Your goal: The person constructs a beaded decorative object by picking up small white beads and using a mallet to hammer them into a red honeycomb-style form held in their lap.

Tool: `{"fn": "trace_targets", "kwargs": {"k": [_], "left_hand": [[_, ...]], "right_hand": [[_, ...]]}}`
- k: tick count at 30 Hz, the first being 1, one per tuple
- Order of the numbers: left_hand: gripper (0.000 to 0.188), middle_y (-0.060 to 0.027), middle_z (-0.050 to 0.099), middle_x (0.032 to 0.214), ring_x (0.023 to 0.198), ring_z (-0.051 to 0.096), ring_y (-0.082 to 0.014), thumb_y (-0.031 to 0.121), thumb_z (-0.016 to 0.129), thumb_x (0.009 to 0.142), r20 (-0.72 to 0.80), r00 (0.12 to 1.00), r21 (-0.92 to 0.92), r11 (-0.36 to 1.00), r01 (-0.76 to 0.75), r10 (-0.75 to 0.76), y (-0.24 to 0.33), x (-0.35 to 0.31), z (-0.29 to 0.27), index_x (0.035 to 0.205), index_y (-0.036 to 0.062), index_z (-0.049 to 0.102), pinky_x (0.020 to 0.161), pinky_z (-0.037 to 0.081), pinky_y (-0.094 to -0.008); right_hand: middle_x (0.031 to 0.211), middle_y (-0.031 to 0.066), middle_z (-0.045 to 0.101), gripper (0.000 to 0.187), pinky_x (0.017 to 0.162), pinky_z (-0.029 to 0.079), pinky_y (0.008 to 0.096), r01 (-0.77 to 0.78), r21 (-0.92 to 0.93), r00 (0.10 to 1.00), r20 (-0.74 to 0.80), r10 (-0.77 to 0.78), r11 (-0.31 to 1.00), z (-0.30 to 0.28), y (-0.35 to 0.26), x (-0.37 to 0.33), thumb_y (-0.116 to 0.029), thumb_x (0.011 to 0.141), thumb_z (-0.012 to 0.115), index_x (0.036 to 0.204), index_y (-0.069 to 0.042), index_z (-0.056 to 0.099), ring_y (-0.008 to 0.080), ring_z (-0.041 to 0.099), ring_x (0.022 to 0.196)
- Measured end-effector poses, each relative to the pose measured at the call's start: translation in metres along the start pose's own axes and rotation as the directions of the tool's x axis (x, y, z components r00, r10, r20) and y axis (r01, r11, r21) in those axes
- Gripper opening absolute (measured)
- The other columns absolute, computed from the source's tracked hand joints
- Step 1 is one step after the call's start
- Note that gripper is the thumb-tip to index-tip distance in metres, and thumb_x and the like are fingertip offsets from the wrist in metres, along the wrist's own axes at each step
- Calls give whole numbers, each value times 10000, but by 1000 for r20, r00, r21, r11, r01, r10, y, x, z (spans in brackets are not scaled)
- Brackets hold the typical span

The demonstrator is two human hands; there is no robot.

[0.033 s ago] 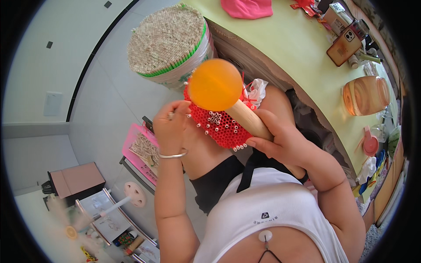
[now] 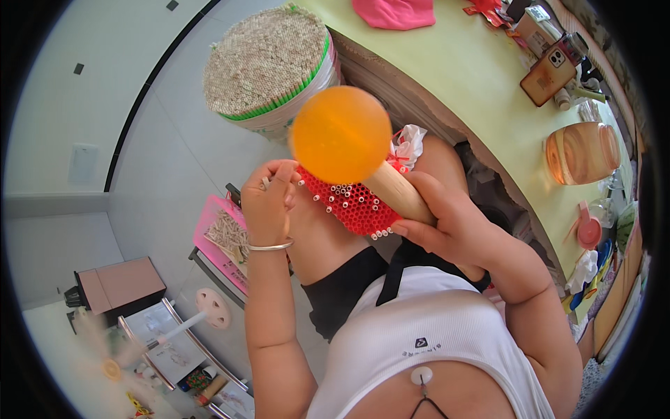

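Observation:
My right hand [image 2: 443, 213] is closed round the wooden handle [image 2: 399, 194] of a mallet with a round orange head [image 2: 340, 135]. The head hides part of a bundle of red tubes [image 2: 352, 206], packed like a honeycomb above my thighs. Small white tube ends stick out of some of its cells and along its edge. At the bundle's left edge is my left hand [image 2: 269, 202], fingers curled together. A small pale piece [image 2: 265, 183] shows among those fingers, too small to name. A silver bangle [image 2: 271, 245] circles the left wrist.
A big round container [image 2: 272, 129] packed with upright pale rods stands ahead on the floor. Left of my leg is a pink basket [image 2: 216, 241] of loose pale sticks. The yellow-green table [image 2: 464, 91] at right carries a phone [image 2: 549, 75], an amber jar [image 2: 581, 153] and a pink cloth [image 2: 394, 12].
The mallet head has risen slightly and shifted left, covering more of the bundle's far side. My left hand has turned a little, its fingers still curled by the bundle's edge.

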State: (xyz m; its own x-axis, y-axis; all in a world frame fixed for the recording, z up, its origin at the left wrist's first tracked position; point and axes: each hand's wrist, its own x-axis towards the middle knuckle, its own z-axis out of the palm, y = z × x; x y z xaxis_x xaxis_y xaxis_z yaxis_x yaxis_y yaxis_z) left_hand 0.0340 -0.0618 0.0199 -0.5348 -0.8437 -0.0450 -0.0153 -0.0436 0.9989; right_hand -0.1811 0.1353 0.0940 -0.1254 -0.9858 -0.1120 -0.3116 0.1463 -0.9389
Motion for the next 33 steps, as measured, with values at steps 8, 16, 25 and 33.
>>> {"fn": "trace_targets", "kwargs": {"k": [8, 16, 25, 33], "left_hand": [[201, -136, 646, 912, 606, 469, -77, 106, 580, 951, 79, 910, -507, 770, 388, -406, -1, -15, -27, 1090, -38, 595, 469, 319, -209], [238, -135, 655, 924, 596, 470, -70, 129, 604, 981, 83, 941, -533, 783, 320, -328, -2, -9, -15, 1133, -55, 612, 455, 302, -180], [187, -62, 671, 831, 606, 503, -65, 57, 669, 924, 144, 943, 44, 954, 297, -300, 19, 21, 31, 1071, -50, 714, 501, 375, -209], [132, -155, 703, 869, 790, 662, -307, 20, 693, 850, 401, 907, 741, 537, -402, 127, 7, 52, 55, 976, 15, 731, 716, 519, -390]], "right_hand": [[853, 226, 637, 330, 710, 496, 454, -167, -315, 981, 39, 188, 934, -6, -7, 35, -275, 940, 682, 1029, 0, 522, 392, 644, 809], [846, 227, 642, 347, 716, 496, 458, -102, -415, 990, 48, 134, 904, 8, 30, 17, -274, 915, 712, 1028, -9, 518, 417, 637, 806], [703, 33, 569, 271, 475, 457, 273, -362, 162, 926, -51, 374, 918, -17, 16, 0, -205, 965, 681, 1087, -10, 537, 101, 548, 529], [697, 15, 545, 255, 467, 453, 259, -428, 311, 889, -23, 457, 849, -23, 30, -16, -191, 963, 692, 1032, -6, 531, 89, 530, 517]]}}
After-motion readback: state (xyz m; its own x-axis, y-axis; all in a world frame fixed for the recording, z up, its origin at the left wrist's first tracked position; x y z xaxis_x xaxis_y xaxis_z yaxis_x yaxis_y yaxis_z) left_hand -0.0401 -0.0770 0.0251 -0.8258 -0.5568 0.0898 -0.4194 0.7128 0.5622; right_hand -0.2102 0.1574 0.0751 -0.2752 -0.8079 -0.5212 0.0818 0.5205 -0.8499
